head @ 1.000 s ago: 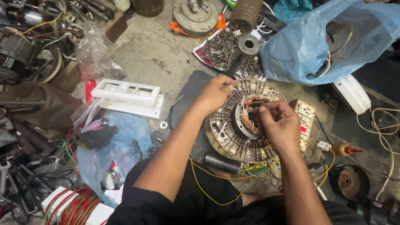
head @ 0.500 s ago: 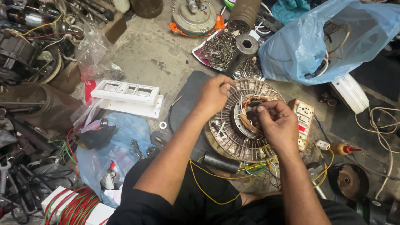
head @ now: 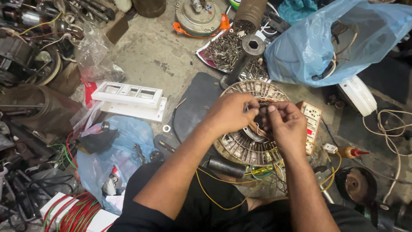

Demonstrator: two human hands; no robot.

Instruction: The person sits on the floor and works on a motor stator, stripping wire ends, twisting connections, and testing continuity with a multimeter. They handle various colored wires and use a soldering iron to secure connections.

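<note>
Motor winding core (head: pixel 251 141) lies flat on floor before person, on dark mat (head: pixel 195 109). Left hand (head: pixel 229 112) and right hand (head: pixel 285 124) meet over centre, fingertips pinched on thin wire. Outer slots appear wound; loose yellow wires (head: pixel 214 195) trail unconnected. Work judged partway.

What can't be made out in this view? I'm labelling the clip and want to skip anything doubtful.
- Head view: the centre of the round wound motor core is covered by the left hand and right hand.
- What the fingers pinch is too small to tell; it may be thin wire.
- The contents of the blue plastic bag are mostly veiled by the plastic.
- The red wire coil is cut off by the bottom edge.
</note>
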